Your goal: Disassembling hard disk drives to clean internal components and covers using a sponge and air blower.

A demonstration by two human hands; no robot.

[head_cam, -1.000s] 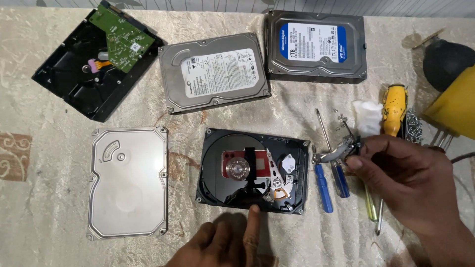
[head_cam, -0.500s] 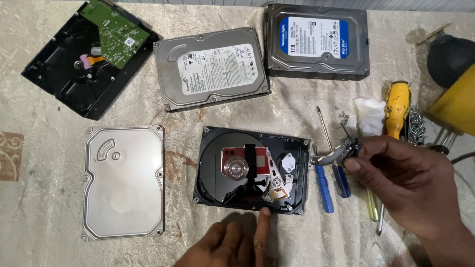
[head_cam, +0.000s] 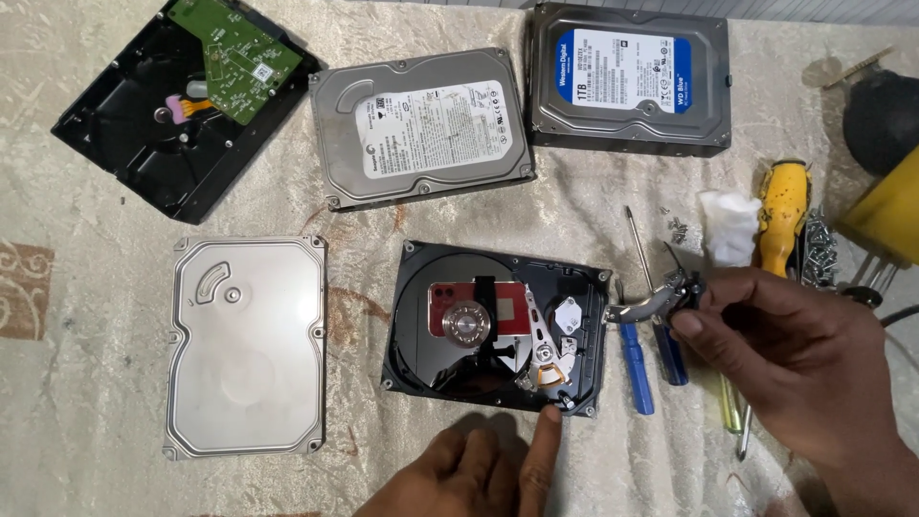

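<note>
The left hand lies low at the near edge, its forefinger stretched out and the tip touching the near rim of the open drive, close to the actuator; the other fingers are loosely curled and hold nothing. The open drive sits just ahead of that hand, its shiny platter bare, and just left of the right hand. The right hand pinches a curved metal piece between thumb and fingers, holding it just beside the drive's right edge. Under this hand lie two blue screwdrivers. Just beyond it are a white wad, a yellow handle and a scatter of screws. Left of the left hand lies the silver lid. Well beyond both hands lie a grey drive, a blue-labelled drive and a black casing with a green board.
</note>
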